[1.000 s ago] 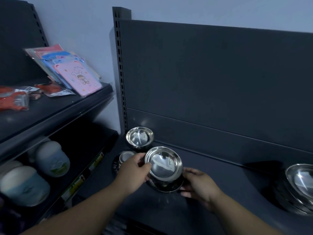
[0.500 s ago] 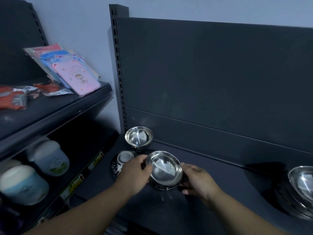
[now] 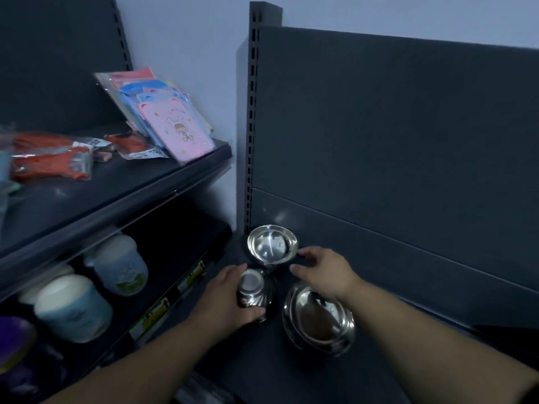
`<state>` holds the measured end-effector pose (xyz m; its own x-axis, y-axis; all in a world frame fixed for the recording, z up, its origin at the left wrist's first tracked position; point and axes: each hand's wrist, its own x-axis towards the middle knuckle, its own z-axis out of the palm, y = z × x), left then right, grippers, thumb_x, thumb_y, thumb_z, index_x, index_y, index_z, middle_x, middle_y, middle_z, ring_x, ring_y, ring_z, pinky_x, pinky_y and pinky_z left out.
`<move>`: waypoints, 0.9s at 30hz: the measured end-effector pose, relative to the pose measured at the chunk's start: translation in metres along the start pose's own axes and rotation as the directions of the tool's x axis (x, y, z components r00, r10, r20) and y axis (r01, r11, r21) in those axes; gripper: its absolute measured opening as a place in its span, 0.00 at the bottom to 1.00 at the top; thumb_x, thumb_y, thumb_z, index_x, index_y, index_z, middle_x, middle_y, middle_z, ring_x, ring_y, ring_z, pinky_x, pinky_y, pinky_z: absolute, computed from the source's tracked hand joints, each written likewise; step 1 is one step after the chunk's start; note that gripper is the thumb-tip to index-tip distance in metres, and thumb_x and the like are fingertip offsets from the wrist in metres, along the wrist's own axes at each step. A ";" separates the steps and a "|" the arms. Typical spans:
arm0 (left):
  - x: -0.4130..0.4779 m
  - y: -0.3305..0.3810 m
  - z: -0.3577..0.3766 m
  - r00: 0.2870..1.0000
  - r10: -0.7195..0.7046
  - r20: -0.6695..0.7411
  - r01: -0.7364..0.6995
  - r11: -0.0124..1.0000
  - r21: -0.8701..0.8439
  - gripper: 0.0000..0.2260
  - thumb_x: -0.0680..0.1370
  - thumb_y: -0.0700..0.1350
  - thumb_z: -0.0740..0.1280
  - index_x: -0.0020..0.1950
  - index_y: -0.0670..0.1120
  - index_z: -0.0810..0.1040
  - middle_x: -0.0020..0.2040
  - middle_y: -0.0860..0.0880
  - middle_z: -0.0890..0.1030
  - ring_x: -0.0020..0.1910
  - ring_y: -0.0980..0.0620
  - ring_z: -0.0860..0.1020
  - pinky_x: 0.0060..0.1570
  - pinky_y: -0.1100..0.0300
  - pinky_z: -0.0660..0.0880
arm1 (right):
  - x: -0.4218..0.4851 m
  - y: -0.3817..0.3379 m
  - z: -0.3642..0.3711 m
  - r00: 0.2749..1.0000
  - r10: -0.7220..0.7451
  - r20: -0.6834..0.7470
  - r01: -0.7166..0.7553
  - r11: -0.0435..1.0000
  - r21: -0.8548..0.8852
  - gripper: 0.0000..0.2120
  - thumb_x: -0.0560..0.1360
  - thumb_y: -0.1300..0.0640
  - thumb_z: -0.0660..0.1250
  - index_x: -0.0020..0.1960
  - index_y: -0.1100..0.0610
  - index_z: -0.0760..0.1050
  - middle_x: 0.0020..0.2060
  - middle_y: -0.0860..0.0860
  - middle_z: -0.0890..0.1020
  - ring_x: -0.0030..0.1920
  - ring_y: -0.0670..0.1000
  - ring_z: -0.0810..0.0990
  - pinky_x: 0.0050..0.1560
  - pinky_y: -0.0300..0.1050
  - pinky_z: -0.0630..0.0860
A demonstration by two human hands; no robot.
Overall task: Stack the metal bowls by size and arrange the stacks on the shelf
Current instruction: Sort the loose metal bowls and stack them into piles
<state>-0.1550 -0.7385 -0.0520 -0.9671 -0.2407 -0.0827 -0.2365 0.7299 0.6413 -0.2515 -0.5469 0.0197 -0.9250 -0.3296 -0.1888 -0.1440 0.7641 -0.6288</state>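
Three groups of shiny metal bowls stand at the left end of the dark shelf. A wide stack of bowls rests free in front of my right wrist. Behind it, in the back corner, a tall stack topped by an upright bowl stands; my right hand reaches to its right side with fingers spread, touching or nearly touching it. My left hand wraps around a small upturned bowl stack with a fluted side, its flat base facing up.
The shelf's dark back panel rises right behind the bowls, and a slotted upright stands at the corner. The neighbouring rack at left holds pink and blue packets, orange packs and, lower down, white-lidded tubs.
Both hands let go of the wide stack, which now rests on the shelf. My left hand moved onto the small upturned bowls and my right hand went back to the tall corner stack.
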 end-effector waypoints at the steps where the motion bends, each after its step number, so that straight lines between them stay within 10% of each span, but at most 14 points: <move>1: 0.002 -0.002 0.001 1.000 0.016 -0.006 -0.016 1.000 -0.001 0.45 0.65 0.59 0.76 0.76 0.52 0.60 0.76 0.51 0.61 0.74 0.51 0.61 0.73 0.57 0.60 | 0.009 -0.005 0.001 1.000 0.001 0.014 0.000 0.999 -0.047 0.22 0.73 0.45 0.70 0.65 0.49 0.76 0.59 0.47 0.81 0.59 0.49 0.79 0.54 0.36 0.71; 8: 0.012 -0.013 -0.002 1.000 0.007 0.021 -0.006 0.999 -0.051 0.48 0.61 0.60 0.77 0.75 0.55 0.57 0.75 0.54 0.59 0.73 0.52 0.62 0.72 0.53 0.63 | 0.065 -0.018 0.008 0.972 0.225 0.067 -0.210 0.961 -0.179 0.20 0.75 0.44 0.66 0.52 0.62 0.80 0.49 0.57 0.83 0.51 0.57 0.83 0.44 0.42 0.76; 14: 0.012 -0.018 0.004 0.999 -0.030 0.030 0.032 0.998 -0.054 0.55 0.58 0.60 0.78 0.77 0.58 0.50 0.77 0.54 0.54 0.74 0.51 0.59 0.72 0.53 0.62 | 0.089 -0.010 0.028 0.909 0.382 0.169 -0.409 0.896 0.173 0.06 0.76 0.64 0.63 0.42 0.65 0.75 0.39 0.62 0.85 0.41 0.60 0.86 0.48 0.58 0.83; 27: -0.017 0.029 -0.045 0.980 -0.008 -0.198 -0.054 0.951 -0.306 0.47 0.59 0.55 0.80 0.72 0.59 0.60 0.65 0.58 0.59 0.60 0.61 0.67 0.57 0.67 0.64 | 0.030 -0.013 -0.020 0.978 0.201 -0.061 -0.121 0.776 0.619 0.04 0.78 0.58 0.66 0.51 0.58 0.77 0.39 0.59 0.85 0.35 0.55 0.85 0.42 0.50 0.83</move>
<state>-0.1408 -0.7417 0.0021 -0.9274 -0.3684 0.0644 -0.1443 0.5113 0.8472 -0.2844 -0.5557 0.0378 -0.9548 -0.1348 -0.2648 0.2177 0.2891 -0.9322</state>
